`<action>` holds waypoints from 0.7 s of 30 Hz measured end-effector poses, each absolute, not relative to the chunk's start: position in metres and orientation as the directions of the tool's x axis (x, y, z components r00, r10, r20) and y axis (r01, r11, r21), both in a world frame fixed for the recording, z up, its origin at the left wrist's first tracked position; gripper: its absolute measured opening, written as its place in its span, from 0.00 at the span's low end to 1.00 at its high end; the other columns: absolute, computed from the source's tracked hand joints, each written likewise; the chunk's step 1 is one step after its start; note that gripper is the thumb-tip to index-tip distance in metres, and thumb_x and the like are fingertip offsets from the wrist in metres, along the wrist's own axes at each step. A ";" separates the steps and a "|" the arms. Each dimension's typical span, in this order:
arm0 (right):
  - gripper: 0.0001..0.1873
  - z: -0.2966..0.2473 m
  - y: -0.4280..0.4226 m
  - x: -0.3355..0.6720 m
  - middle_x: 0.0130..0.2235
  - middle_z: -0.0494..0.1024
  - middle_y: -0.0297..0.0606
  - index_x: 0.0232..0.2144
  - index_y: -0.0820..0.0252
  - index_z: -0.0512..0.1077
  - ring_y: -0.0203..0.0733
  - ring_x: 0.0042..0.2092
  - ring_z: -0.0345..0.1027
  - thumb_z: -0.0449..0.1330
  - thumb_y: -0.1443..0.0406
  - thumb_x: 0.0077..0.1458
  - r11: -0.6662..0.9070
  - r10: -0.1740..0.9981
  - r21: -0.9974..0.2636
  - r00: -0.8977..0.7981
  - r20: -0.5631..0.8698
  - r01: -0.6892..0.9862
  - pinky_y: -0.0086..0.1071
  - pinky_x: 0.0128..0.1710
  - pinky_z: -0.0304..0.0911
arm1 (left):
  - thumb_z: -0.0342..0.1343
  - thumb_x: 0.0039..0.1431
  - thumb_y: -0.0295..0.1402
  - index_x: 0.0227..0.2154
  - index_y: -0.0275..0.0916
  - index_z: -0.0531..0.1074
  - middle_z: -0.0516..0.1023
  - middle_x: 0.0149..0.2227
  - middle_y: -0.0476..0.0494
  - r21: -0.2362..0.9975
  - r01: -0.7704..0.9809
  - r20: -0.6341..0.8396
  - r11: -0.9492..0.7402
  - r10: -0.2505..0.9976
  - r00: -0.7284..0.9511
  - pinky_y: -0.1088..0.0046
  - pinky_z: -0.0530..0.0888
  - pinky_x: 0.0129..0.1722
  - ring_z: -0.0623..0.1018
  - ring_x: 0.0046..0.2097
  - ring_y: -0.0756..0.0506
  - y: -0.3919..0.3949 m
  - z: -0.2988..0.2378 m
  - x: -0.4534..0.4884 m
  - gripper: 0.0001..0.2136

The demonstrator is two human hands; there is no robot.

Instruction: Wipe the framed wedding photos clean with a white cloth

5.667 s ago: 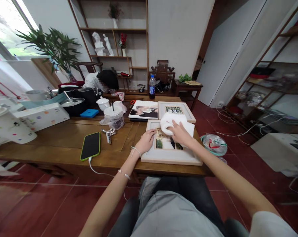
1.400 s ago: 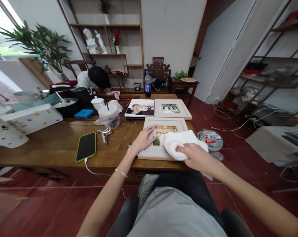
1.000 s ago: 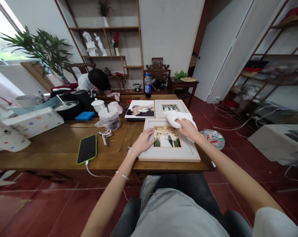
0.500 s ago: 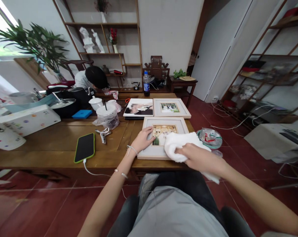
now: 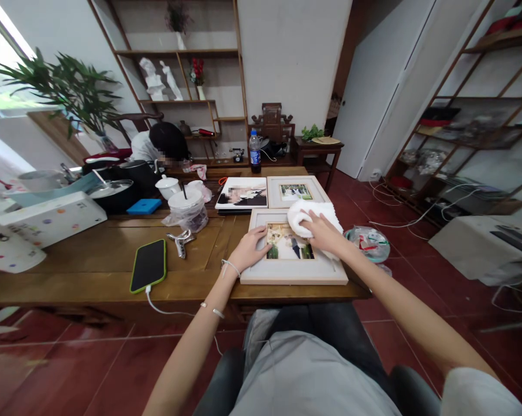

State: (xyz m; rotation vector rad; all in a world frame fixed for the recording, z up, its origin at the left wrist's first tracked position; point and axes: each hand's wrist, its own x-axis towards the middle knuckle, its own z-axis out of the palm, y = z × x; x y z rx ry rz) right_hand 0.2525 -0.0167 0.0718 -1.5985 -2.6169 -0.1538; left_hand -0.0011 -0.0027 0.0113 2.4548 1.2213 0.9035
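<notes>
A pale wooden picture frame with a small photo in its middle lies flat at the table's front edge. My left hand rests on its left side, fingers stretched out over the border. In my right hand is a bunched white cloth, pressed on the frame's upper right part and covering that corner. Behind it lie a second picture frame and, to the left, a white-edged photo panel on a dark stack.
A phone on a charging cable, a silver clip-like object, a lidded cup in plastic and a blue box are on the table. A bottle stands behind. Another person leans over the far side.
My right hand has moved the white cloth up and away from me, from the frame's lower right to its upper right, uncovering more of the photo. My left hand stays in place.
</notes>
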 end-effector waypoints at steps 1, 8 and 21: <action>0.33 0.072 -0.007 0.254 0.65 0.50 0.50 0.56 0.62 0.63 0.57 0.65 0.40 0.53 0.77 0.44 0.444 0.886 0.051 -0.447 0.127 0.895 0.52 0.59 0.41 | 0.56 0.55 0.38 0.50 0.34 0.71 0.69 0.56 0.35 0.475 0.633 0.411 -0.611 0.790 0.454 0.60 0.64 0.59 0.69 0.57 0.39 -0.003 0.012 -0.001 0.20; 0.29 0.077 -0.004 0.245 0.57 0.66 0.51 0.51 0.62 0.68 0.58 0.62 0.48 0.49 0.78 0.47 0.505 0.859 0.066 -0.508 0.061 0.861 0.58 0.56 0.44 | 0.56 0.55 0.39 0.49 0.32 0.71 0.70 0.56 0.34 0.489 0.639 0.399 -0.594 0.803 0.442 0.60 0.64 0.59 0.70 0.57 0.39 -0.002 0.013 0.000 0.21; 0.28 0.110 -0.151 0.223 0.52 0.70 0.52 0.46 0.59 0.71 0.54 0.52 0.65 0.50 0.77 0.42 0.593 0.796 -0.035 -0.593 -0.121 0.804 0.42 0.47 0.59 | 0.48 0.61 0.33 0.47 0.35 0.73 0.72 0.53 0.36 0.492 0.606 0.456 -0.625 0.778 0.432 0.60 0.66 0.58 0.72 0.55 0.41 -0.002 0.011 0.001 0.15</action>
